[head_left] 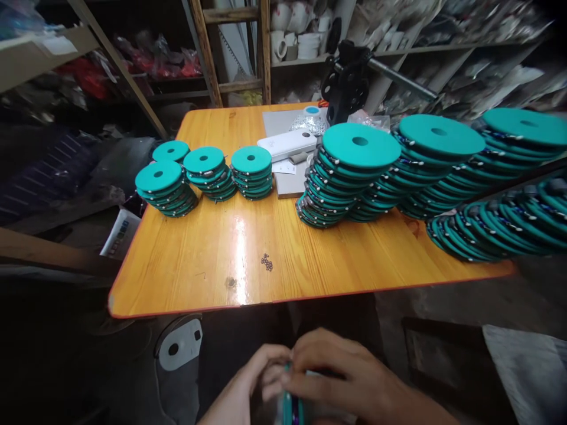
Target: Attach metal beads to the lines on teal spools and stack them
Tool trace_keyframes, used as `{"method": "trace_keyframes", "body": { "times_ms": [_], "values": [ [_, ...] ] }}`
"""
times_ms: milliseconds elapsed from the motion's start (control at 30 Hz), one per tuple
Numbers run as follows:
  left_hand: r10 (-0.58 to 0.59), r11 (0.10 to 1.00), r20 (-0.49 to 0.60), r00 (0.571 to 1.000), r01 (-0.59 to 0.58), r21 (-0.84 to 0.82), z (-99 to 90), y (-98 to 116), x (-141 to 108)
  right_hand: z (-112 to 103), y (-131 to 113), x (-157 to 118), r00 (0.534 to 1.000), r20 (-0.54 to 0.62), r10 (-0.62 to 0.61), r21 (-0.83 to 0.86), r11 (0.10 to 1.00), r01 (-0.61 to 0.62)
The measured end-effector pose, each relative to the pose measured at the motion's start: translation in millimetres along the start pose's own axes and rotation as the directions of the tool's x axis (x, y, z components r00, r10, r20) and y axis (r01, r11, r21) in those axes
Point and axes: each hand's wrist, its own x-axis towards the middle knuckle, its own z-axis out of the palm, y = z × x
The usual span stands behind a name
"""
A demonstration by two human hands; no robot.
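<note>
Just beyond the table's front edge, low in the view, my two hands come together at a teal foam spool [287, 407] stood on edge, with dark purple line in its groove. My left hand [252, 378] has its fingers curled against the spool's left side. From the right, my right hand [341, 372] bends over the top, thumb and fingers closed at the spool's upper edge. Motion blurs the fingertips, and the spool's lower part runs out of the frame. A small pile of tiny dark rings [266, 262] lies on the wooden table [212, 248].
Small teal spool stacks [204, 159] stand at the table's left. Taller stacks of larger spools [361, 144] fill the right, with a leaning row [482, 233] near the edge. Behind them are a white case [286, 143] and a black clamp-like tool [345, 82]. Shelves stand behind.
</note>
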Motion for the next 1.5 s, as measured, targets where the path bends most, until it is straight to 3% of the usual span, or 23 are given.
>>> {"method": "trace_keyframes", "body": {
  "times_ms": [33,67,100,167,233,300,367,400,433,467,500,533,600,667,733,1067,1200,1333,1400,1500],
  "values": [
    [0.111,0.992,-0.048,0.993,-0.108,0.067,0.0,5,1,-2,-1,3,0.998,-0.057,0.042,0.023,0.999,-0.040],
    [0.270,0.954,-0.116,0.956,-0.249,0.168,-0.5,10,4,-3,-2,7,0.991,-0.113,0.076,0.055,0.996,-0.070],
    [0.457,0.866,-0.169,0.873,-0.395,0.306,-1.9,15,7,-5,-3,12,0.980,-0.169,0.100,0.091,0.992,-0.086],
    [0.790,0.553,-0.164,0.591,-0.572,0.606,-7.3,29,17,-9,-6,26,0.960,-0.263,0.095,0.154,0.986,-0.055],
    [0.947,0.210,0.015,0.321,-0.652,0.728,-15.4,45,29,-15,-10,43,0.940,-0.338,0.046,0.180,0.983,0.017],
    [0.979,0.028,0.110,0.171,-0.648,0.762,-24.6,62,41,-24,-17,63,0.944,-0.329,-0.007,0.144,0.988,0.058],
    [0.996,-0.021,0.068,0.052,-0.629,0.777,-33.9,76,52,-35,-24,85,0.961,-0.270,-0.063,0.044,0.996,0.077],
    [1.000,0.003,-0.003,0.000,-0.629,0.777,-38.9,80,56,-41,-26,98,0.960,-0.266,-0.092,-0.031,0.996,0.087],
    [0.990,0.103,-0.143,-0.016,-0.615,0.781,-44.2,83,59,-47,-27,113,0.951,-0.284,-0.119,-0.121,0.989,0.087],
    [0.981,0.161,-0.196,0.007,-0.598,0.785,-50.0,83,61,-53,-27,128,0.928,-0.342,-0.151,-0.232,0.970,0.072],
    [0.971,0.227,-0.232,0.064,-0.563,0.795,-56.2,83,62,-60,-26,145,0.896,-0.392,-0.207,-0.377,0.925,0.049],
    [0.952,0.298,-0.287,0.106,-0.532,0.792,-62.7,81,63,-66,-23,161,0.883,-0.416,-0.217,-0.533,0.845,-0.043],
    [0.884,0.464,-0.408,0.225,-0.518,0.719,-75.3,75,62,-76,-15,191,0.893,-0.428,-0.138,-0.754,0.600,-0.269],
    [0.777,0.620,-0.527,0.345,-0.567,0.542,-85.8,70,61,-83,-5,213,0.902,-0.422,-0.095,-0.790,0.526,-0.314],
    [0.702,0.688,-0.583,0.410,-0.603,0.404,-92.9,67,60,-86,2,227,0.919,-0.389,-0.065,-0.812,0.496,-0.308],
    [0.574,0.799,-0.622,0.532,-0.531,0.282,-100.0,65,55,-67,3,288,0.976,-0.161,-0.145,-0.858,0.510,-0.066],
    [0.564,0.805,-0.645,0.516,-0.519,0.289,-99.2,67,53,-68,6,299,0.969,-0.189,-0.159,-0.855,0.513,-0.083],
    [0.539,0.763,-0.676,0.503,-0.631,0.139,-98.0,72,53,-70,-8,276,0.930,-0.249,-0.271,-0.850,0.521,-0.075],
    [0.511,0.719,-0.659,0.552,-0.694,-0.024,-96.4,78,50,-65,-17,253,0.913,-0.236,-0.334,-0.855,0.518,-0.031],
    [0.451,0.750,-0.549,0.704,-0.632,-0.194,-89.5,88,43,-49,-23,212,0.890,-0.194,-0.413,-0.869,0.493,0.039]
  ]
}}
